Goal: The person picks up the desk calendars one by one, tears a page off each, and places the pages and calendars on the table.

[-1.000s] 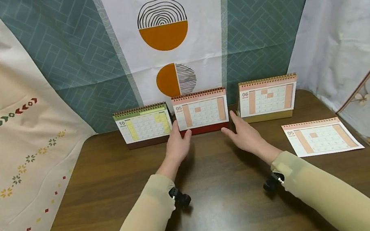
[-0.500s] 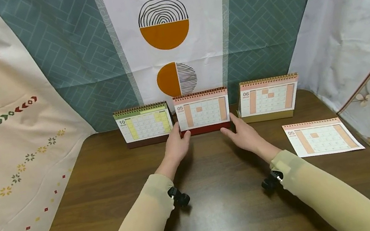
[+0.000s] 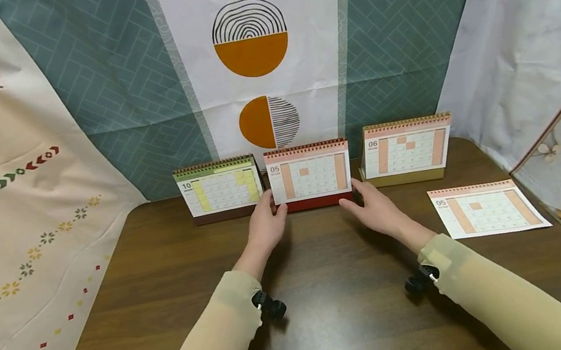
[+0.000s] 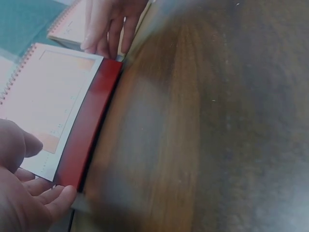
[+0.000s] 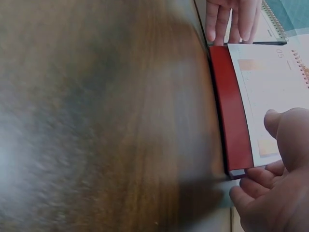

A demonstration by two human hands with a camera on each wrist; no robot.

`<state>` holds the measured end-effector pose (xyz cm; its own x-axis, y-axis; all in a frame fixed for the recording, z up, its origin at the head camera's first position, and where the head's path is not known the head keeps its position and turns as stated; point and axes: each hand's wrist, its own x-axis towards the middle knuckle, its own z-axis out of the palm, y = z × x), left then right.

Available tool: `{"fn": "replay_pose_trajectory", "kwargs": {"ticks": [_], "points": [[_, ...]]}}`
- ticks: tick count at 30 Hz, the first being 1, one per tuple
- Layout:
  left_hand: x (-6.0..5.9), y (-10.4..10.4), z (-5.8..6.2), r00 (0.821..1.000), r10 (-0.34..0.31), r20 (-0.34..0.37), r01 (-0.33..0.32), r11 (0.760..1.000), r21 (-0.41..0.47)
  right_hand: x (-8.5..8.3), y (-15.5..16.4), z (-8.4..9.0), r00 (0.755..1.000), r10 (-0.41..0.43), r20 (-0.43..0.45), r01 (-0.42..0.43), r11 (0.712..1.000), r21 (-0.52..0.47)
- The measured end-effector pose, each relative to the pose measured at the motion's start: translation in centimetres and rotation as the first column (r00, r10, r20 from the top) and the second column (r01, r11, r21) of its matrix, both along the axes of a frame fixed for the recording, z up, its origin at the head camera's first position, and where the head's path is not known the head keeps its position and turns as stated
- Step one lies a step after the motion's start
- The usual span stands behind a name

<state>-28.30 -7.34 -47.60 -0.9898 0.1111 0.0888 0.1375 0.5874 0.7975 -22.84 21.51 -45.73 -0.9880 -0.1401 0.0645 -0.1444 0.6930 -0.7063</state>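
A desk calendar (image 3: 314, 176) with a red base, its page marked 05, stands upright at the back middle of the table. My left hand (image 3: 266, 226) holds its left end and my right hand (image 3: 378, 211) its right end. In the left wrist view, the left thumb (image 4: 32, 145) lies in front of the page while the fingers bend round the base's end. The right wrist view shows the right fingers (image 5: 258, 181) at the other end, with the thumb over the page's front side. The fingertips behind the calendar are hidden.
To the left stands a green-topped calendar (image 3: 220, 190) marked 10; to the right, a calendar (image 3: 407, 150) marked 06 on a tan base. A loose 05 sheet (image 3: 489, 208) lies on the wooden table (image 3: 333, 316) at the right. Patterned cloths (image 3: 130, 89) hang behind.
The red-based calendar has come slightly toward me, and both hands have moved back with it, their fingers now at its ends. The other calendars and the loose sheet stay put.
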Motion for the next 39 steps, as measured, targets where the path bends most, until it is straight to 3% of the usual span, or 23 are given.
{"fn": "replay_pose_trajectory", "kwargs": {"ticks": [4,17,24,33,39], "points": [[2.4,0.0,2.2,1.000,0.004,-0.003,-0.004,1.000,0.025,0.4,-0.1,-0.2,1.000,0.003,-0.003,-0.003,1.000,-0.007],[3.3,-0.9,1.6,0.993,0.030,-0.111,-0.032,0.999,-0.015,1.6,-0.4,-0.5,0.999,-0.041,-0.026,0.040,0.998,-0.046],[4.2,-1.2,1.6,0.989,0.089,-0.118,-0.090,0.996,-0.002,2.4,-0.9,-0.2,0.998,-0.055,-0.040,0.050,0.993,-0.103],[5.0,-1.7,1.4,0.984,0.093,-0.153,-0.091,0.996,0.020,3.2,-1.3,0.0,0.995,-0.088,-0.038,0.080,0.981,-0.175],[5.6,-1.7,2.0,0.988,0.083,-0.133,-0.072,0.994,0.086,3.6,-1.6,0.0,0.994,-0.112,-0.014,0.101,0.937,-0.334]]}}
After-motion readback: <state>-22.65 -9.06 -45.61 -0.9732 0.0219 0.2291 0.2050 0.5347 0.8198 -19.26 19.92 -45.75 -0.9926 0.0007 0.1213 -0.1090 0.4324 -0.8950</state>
